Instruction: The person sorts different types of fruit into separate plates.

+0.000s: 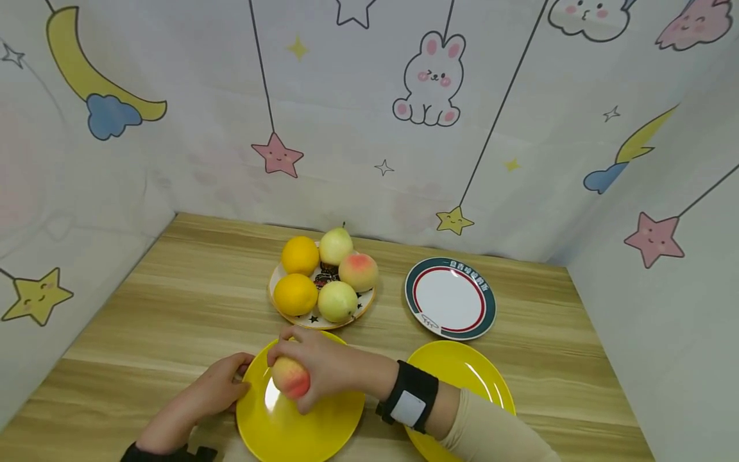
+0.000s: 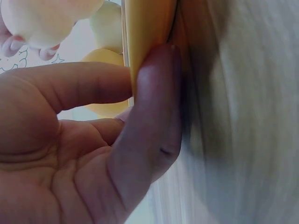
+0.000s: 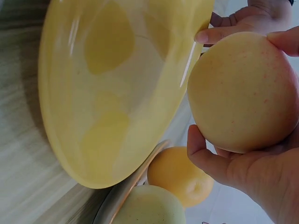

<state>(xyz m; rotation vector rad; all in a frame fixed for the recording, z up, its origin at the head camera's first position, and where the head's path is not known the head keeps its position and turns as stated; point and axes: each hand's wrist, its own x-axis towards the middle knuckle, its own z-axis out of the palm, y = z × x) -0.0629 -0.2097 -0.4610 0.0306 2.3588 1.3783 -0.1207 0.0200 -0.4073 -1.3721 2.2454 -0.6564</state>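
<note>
My right hand (image 1: 331,369) grips a peach (image 1: 290,377), yellow with a red blush, above the left yellow plate (image 1: 314,433). In the right wrist view, fingers and thumb press the peach (image 3: 243,93) from opposite sides, and a gap separates it from the plate (image 3: 107,154). At that plate's left rim, my left hand (image 1: 213,386) pinches the edge. The left wrist view has the thumb and a finger meeting the rim (image 2: 152,23) close to the wooden tabletop. Nothing lies on the visible part of this plate.
Behind it, a patterned plate (image 1: 314,319) bears two oranges (image 1: 296,294), two pears (image 1: 337,301) and another peach (image 1: 358,272). A green-rimmed white plate (image 1: 450,298) stands back right. Beneath the right forearm lies a second yellow plate (image 1: 462,366). Cartoon-printed cloth walls (image 1: 358,192) enclose the table.
</note>
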